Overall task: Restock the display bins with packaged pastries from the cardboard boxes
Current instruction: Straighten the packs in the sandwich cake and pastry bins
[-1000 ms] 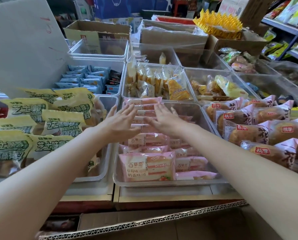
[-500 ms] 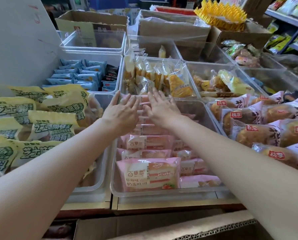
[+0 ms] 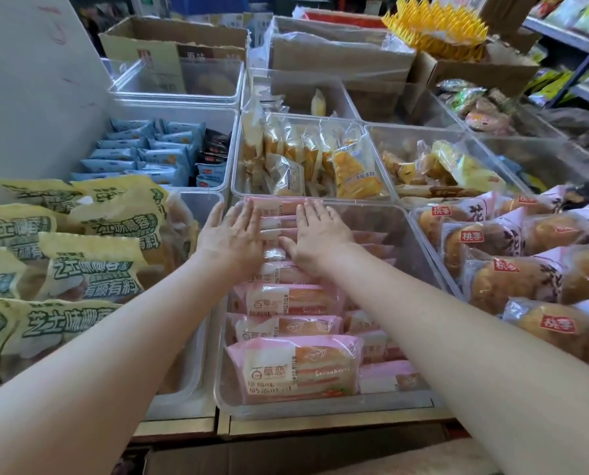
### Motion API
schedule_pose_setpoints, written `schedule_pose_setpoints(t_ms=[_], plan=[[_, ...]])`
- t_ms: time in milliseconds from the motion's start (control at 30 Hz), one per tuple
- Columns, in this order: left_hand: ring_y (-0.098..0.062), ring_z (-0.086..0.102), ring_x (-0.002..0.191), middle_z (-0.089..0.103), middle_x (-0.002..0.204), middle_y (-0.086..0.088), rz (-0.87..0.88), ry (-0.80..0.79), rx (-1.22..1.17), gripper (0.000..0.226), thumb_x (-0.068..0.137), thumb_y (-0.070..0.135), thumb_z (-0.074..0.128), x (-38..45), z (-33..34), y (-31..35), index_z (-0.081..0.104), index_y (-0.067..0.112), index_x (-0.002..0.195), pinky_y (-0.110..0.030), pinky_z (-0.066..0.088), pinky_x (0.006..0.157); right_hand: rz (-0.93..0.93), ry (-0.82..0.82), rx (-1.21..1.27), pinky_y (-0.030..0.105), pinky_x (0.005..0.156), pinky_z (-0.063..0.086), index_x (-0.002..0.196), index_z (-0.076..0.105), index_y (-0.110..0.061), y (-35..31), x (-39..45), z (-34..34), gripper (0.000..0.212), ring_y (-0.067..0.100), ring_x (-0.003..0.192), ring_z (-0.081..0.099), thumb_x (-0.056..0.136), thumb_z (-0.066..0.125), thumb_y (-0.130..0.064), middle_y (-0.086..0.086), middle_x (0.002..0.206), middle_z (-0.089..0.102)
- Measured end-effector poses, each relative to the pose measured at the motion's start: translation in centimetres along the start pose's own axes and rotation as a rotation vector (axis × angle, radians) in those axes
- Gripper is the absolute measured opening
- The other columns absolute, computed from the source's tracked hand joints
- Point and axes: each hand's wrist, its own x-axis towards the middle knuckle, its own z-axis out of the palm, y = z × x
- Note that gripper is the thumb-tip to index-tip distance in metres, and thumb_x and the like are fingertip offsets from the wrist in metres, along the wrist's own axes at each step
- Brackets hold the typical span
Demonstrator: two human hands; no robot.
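A clear plastic display bin (image 3: pixel 419 241) in the middle holds rows of pink strawberry pastry packs (image 3: pixel 294 366). My left hand (image 3: pixel 233 236) and my right hand (image 3: pixel 318 234) lie side by side, fingers straight, palms down on the far packs near the bin's back wall. Neither hand holds a pack. The packs under my palms are hidden. A cardboard box edge (image 3: pixel 286 455) runs along the bottom of the view, below the shelf.
Yellow-green pastry bags (image 3: pixel 90 255) fill the bin to the left. Brown buns in pink wrappers (image 3: pixel 512 269) crowd the bin to the right. Behind are bins of blue packs (image 3: pixel 142 156) and yellow cakes (image 3: pixel 306 159), then open cardboard boxes (image 3: pixel 173 46).
Both hands have slid farther along the pink packs toward the back of the bin and lowered flat onto them. The view has tilted slightly closer to the bins.
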Motion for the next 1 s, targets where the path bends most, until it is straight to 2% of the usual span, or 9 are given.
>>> schedule_pose_setpoints(t_ms=[133,200,267,333,400,467,667,900,1000], plan=[[-0.023,-0.007,0.145,-0.004,0.158,0.002,0.006,0.026,-0.165,0.056,0.099,0.042,0.011,-0.6,-0.7,-0.6,-0.002,0.021,0.149,-0.044,-0.008,0.115,-0.062,-0.067,0.141,0.035,0.117,-0.008,0.149,-0.008,-0.003,1.2,-0.3,-1.6,0.069,0.023,0.146,-0.011,0.101,0.015,-0.047,0.013,0.157,-0.012],[-0.024,0.01,0.144,0.017,0.156,0.0,0.015,0.202,-0.377,0.05,0.101,0.036,0.02,-1.9,-0.5,-1.4,0.019,0.019,0.148,-0.044,0.005,0.116,-0.142,0.02,0.215,0.034,0.117,-0.007,0.15,-0.005,-0.006,1.9,-1.6,-2.9,0.065,0.02,0.146,-0.01,0.102,0.018,-0.043,0.01,0.158,-0.011],[-0.03,0.042,0.125,0.046,0.136,-0.01,0.056,0.46,-0.498,0.037,0.099,0.024,0.035,-3.7,-0.1,-2.2,0.049,0.012,0.131,-0.045,0.03,0.104,-0.248,0.118,0.27,0.036,0.119,0.004,0.15,0.015,-0.008,2.2,-3.4,-4.3,0.059,0.02,0.146,0.005,0.101,0.027,-0.038,0.008,0.159,0.006],[-0.024,0.056,0.093,0.057,0.109,-0.011,0.127,0.591,-0.55,0.023,0.095,0.013,0.046,-5.4,0.2,-2.8,0.064,0.006,0.107,-0.034,0.045,0.083,-0.353,0.147,0.305,0.038,0.112,0.032,0.134,0.05,-0.011,2.1,-5.6,-5.2,0.041,0.022,0.13,0.042,0.099,0.043,-0.029,0.009,0.143,0.044],[-0.014,0.056,0.077,0.063,0.098,-0.006,0.203,0.537,-0.604,0.017,0.092,0.008,0.052,-7.1,0.0,-2.8,0.068,0.008,0.094,-0.027,0.049,0.074,-0.426,0.087,0.353,0.031,0.091,0.052,0.112,0.067,-0.012,1.6,-7.6,-5.6,0.023,0.015,0.095,0.065,0.095,0.052,-0.015,0.005,0.109,0.068],[-0.009,0.057,0.073,0.069,0.092,0.001,0.273,0.445,-0.599,0.017,0.089,0.008,0.055,-8.5,0.0,-2.4,0.071,0.013,0.09,-0.03,0.055,0.075,-0.439,-0.047,0.388,0.022,0.076,0.056,0.103,0.071,-0.012,0.9,-9.1,-5.6,0.021,0.01,0.075,0.068,0.092,0.054,-0.007,0.002,0.093,0.072],[-0.011,0.064,0.085,0.071,0.095,0.007,0.292,0.217,-0.589,0.018,0.089,0.025,0.056,-11.0,0.1,-2.0,0.071,0.023,0.098,-0.031,0.051,0.082,-0.368,-0.212,0.257,0.037,0.078,0.057,0.108,0.067,-0.015,-0.5,-9.9,-2.7,0.027,0.018,0.09,0.063,0.084,0.067,-0.027,0.001,0.106,0.064],[-0.01,0.051,0.117,0.054,0.13,0.007,0.318,-0.072,-0.502,0.05,0.086,0.056,0.05,-12.2,-0.2,-1.7,0.055,0.027,0.126,-0.028,0.04,0.101,-0.364,-0.159,0.071,0.04,0.074,0.054,0.111,0.058,-0.018,-2.2,-10.0,-1.2,0.023,0.023,0.086,0.058,0.088,0.058,-0.021,0.004,0.099,0.061],[-0.011,0.044,0.121,0.049,0.133,0.006,0.318,-0.063,-0.511,0.057,0.082,0.059,0.052,-12.5,0.1,-1.6,0.053,0.025,0.128,-0.03,0.036,0.104,-0.365,-0.071,-0.015,0.037,0.074,0.051,0.107,0.056,-0.018,-2.7,-10.0,-0.3,0.019,0.023,0.09,0.055,0.089,0.06,-0.023,0.004,0.098,0.056]])
